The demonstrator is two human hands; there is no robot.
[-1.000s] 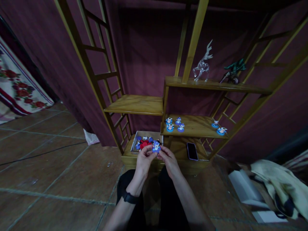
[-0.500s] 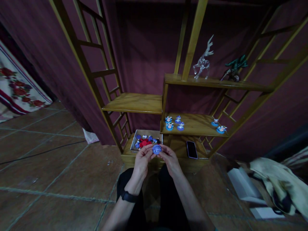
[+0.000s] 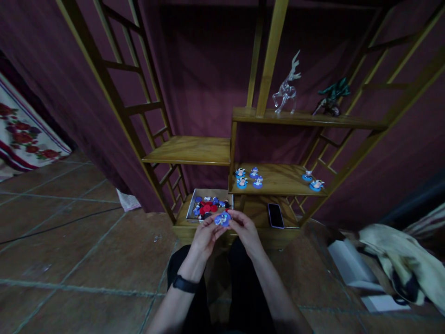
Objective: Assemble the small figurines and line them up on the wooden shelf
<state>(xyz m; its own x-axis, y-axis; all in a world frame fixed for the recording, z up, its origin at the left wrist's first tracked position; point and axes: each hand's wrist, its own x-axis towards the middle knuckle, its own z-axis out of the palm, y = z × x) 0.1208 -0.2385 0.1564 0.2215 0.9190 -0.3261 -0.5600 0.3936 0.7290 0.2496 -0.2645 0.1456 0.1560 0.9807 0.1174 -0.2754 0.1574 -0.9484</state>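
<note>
A small figurine (image 3: 222, 219) on a round purple base is held in front of the shelf's lowest level, lying on its side. My left hand (image 3: 206, 235) pinches its figure end from the left. From the right, my right hand (image 3: 244, 228) grips the edge of the base between thumb and fingers. Just behind my hands sits an open cardboard box (image 3: 190, 209) with several blue, red and black figurines inside. Two purple-based figurines (image 3: 257, 181) and two blue-based figurines (image 3: 242, 183) stand upright at the left of the middle shelf.
Two more blue-based figurines (image 3: 316, 185) stand at that shelf's right end. A phone (image 3: 276, 216) lies on the lowest level. Above are a clear deer ornament (image 3: 287, 88) and a dark green statue (image 3: 333, 98). A white box (image 3: 354, 266) and cloth lie on the floor at right.
Both hands have turned the figurine: its base faced me before, and now the figure shows, pointing left. The view has shifted slightly to the right.
</note>
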